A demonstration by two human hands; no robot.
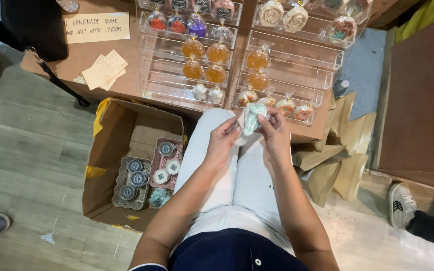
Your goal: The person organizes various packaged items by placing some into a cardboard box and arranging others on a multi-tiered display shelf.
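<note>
Both my hands hold a small pale teal wrapped soap [252, 116] above my knees, just in front of the table edge. My left hand [222, 140] pinches its lower left side. My right hand [276, 131] grips its right side with the fingers curled over it. Right behind the soap stand clear acrylic display shelves [282, 75] with orange, white and pink wrapped soaps in rows.
An open cardboard box [126, 125] on the floor at my left holds two small baskets of round lidded jars [136, 178]. Brown paper bags [342, 155] lean at the right. Paper signs [96, 27] lie on the brown table. Other people's shoes [403, 203] are at the right and left edges.
</note>
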